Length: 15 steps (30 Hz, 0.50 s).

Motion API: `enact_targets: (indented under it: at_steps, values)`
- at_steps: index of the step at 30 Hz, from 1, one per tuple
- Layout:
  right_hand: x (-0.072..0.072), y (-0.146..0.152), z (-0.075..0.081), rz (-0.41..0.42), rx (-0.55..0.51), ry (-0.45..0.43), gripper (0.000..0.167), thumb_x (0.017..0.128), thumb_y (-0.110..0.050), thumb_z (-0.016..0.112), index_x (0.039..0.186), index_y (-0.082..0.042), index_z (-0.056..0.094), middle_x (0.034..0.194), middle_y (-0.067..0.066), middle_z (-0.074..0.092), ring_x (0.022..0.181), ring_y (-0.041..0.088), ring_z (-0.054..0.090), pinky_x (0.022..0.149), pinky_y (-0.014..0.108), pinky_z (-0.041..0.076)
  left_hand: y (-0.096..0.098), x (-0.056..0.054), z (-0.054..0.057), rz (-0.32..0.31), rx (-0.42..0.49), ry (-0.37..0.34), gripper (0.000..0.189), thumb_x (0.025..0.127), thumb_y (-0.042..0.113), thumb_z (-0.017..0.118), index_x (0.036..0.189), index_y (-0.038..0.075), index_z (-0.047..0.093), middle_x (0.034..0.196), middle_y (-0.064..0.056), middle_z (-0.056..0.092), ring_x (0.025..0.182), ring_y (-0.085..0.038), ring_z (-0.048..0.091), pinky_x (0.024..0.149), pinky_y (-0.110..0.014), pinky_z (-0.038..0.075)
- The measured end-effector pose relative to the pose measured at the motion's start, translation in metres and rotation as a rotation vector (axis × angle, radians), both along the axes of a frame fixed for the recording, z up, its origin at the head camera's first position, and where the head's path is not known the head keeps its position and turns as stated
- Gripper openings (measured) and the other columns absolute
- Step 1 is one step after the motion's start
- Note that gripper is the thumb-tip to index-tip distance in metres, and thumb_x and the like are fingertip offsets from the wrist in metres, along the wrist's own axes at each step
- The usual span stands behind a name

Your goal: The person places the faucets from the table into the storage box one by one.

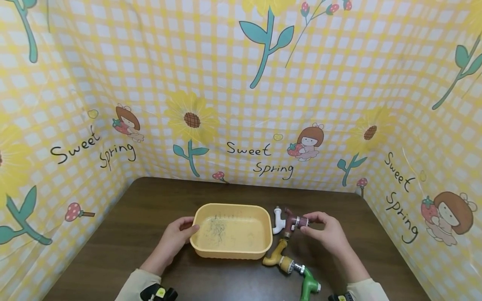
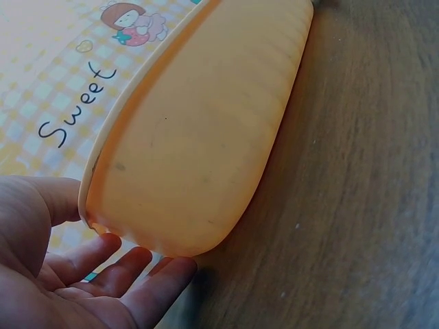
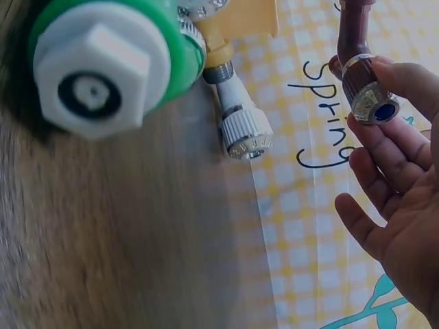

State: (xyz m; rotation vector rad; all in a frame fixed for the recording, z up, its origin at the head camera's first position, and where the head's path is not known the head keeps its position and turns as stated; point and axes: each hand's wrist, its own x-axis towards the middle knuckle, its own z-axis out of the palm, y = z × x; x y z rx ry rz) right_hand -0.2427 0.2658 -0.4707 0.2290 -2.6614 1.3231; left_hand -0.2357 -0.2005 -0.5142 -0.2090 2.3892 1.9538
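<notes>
A yellow plastic basin (image 1: 241,251) with rounded corners sits in the middle of the table, dark specks on its inner floor. My left hand (image 1: 180,236) grips its left end, thumb at the rim and fingers against the outer wall (image 2: 199,151). To the right of the basin, my right hand (image 1: 326,230) pinches the ribbed end of a dark red-brown faucet (image 3: 357,65) between thumb and fingers. Beside that one lies a white faucet (image 1: 279,221). Nearer the front are a yellow faucet (image 1: 278,253) and a green faucet (image 1: 309,283), partly cut off by the frame.
The dark wooden table (image 1: 158,200) has a rounded back corner. A yellow checked cloth (image 1: 226,83) with flowers and lettering hangs around its back and sides. In the right wrist view, the green faucet's white hexagonal end (image 3: 113,82) looms close to the camera.
</notes>
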Motion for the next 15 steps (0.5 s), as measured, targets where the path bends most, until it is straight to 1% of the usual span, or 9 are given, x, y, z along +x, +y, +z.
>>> enact_targets:
  at_steps: [3, 5, 9, 12, 15]
  values:
    - [-0.001, -0.003, -0.001, -0.002, -0.005, -0.008, 0.037, 0.080, -0.032, 0.089, 0.110, -0.016, 0.074, 0.107, 0.002, 0.072, 0.110, 0.026, 0.063, 0.096, 0.053, 0.047, 0.000, 0.000, 0.000, 0.002, 0.006, 0.000, 0.042, 0.101, 0.016, 0.067, 0.138, -0.001, 0.057, 0.131, -0.022, 0.063, 0.109, -0.029, 0.067, 0.084, -0.038, 0.061]
    - [-0.001, -0.005, -0.002, -0.002, -0.015, -0.007, 0.039, 0.080, -0.033, 0.090, 0.110, -0.015, 0.074, 0.108, 0.002, 0.072, 0.111, 0.029, 0.063, 0.096, 0.052, 0.048, 0.000, 0.001, 0.000, 0.005, 0.007, 0.000, 0.042, 0.101, 0.016, 0.066, 0.138, -0.001, 0.057, 0.131, -0.022, 0.063, 0.109, -0.029, 0.067, 0.084, -0.038, 0.061]
    - [-0.001, -0.011, 0.001, -0.010, -0.046, 0.010, 0.039, 0.080, -0.033, 0.090, 0.111, -0.014, 0.074, 0.107, 0.003, 0.072, 0.111, 0.033, 0.062, 0.093, 0.047, 0.049, 0.001, 0.002, 0.000, 0.007, 0.008, 0.003, 0.042, 0.101, 0.015, 0.066, 0.138, -0.002, 0.057, 0.131, -0.023, 0.062, 0.109, -0.028, 0.067, 0.084, -0.038, 0.061]
    - [-0.001, -0.016, 0.006, -0.015, -0.052, 0.034, 0.039, 0.081, -0.034, 0.089, 0.111, -0.015, 0.074, 0.107, 0.002, 0.071, 0.110, 0.032, 0.062, 0.091, 0.044, 0.050, 0.001, 0.002, 0.001, 0.008, 0.007, 0.003, 0.042, 0.101, 0.016, 0.067, 0.138, -0.002, 0.057, 0.131, -0.022, 0.063, 0.109, -0.028, 0.067, 0.083, -0.037, 0.061]
    - [-0.002, -0.018, 0.008, -0.021, -0.043, 0.052, 0.039, 0.081, -0.035, 0.089, 0.112, -0.015, 0.074, 0.107, 0.002, 0.071, 0.109, 0.029, 0.063, 0.091, 0.044, 0.050, 0.001, 0.002, 0.001, 0.006, 0.006, -0.003, 0.042, 0.100, 0.016, 0.067, 0.138, -0.001, 0.057, 0.131, -0.022, 0.063, 0.109, -0.027, 0.067, 0.083, -0.036, 0.061]
